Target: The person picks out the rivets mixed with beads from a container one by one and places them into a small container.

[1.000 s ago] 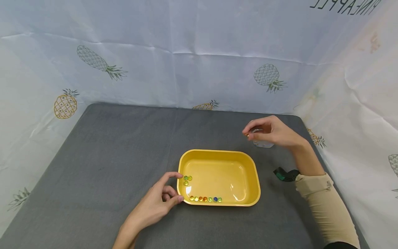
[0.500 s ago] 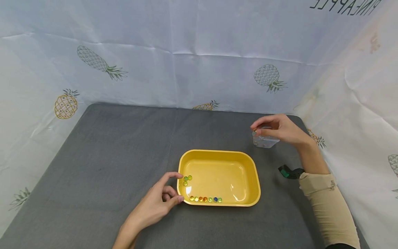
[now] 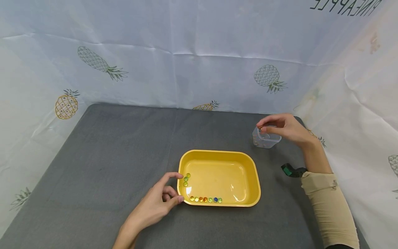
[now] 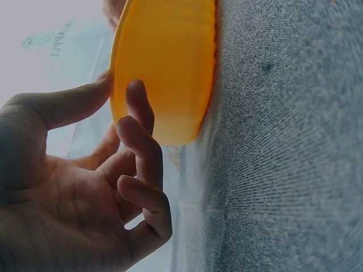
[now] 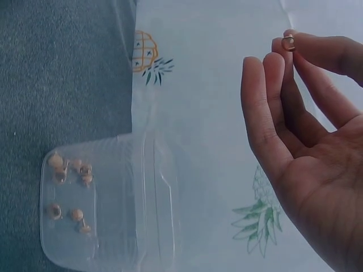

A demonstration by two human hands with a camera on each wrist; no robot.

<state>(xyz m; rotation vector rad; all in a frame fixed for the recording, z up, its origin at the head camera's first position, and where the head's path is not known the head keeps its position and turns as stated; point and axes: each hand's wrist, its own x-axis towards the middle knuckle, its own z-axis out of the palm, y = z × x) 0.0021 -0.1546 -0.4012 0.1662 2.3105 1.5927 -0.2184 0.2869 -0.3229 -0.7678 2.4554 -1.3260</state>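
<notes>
My left hand holds the left end of a shallow yellow tray, with thumb and index finger at its rim. In the left wrist view, curled fingers lie by the tray's outer wall. Several glass marbles line the near side inside, and 3 greenish ones sit at the left end. Over a clear plastic tub at the back right, my right hand pinches a small round gold-coloured piece between thumb and fingertips. Several similar small pieces lie on the tub's bottom.
Grey cloth covers the table. White pineapple-print sheets hang behind it and at both sides. A black and green wrist device sticks out beside the right forearm.
My right hand has moved right and slightly back, still pinching the small piece, and more of the tub shows. One greenish marble has shifted, so those 3 form a line. The left hand stays put.
</notes>
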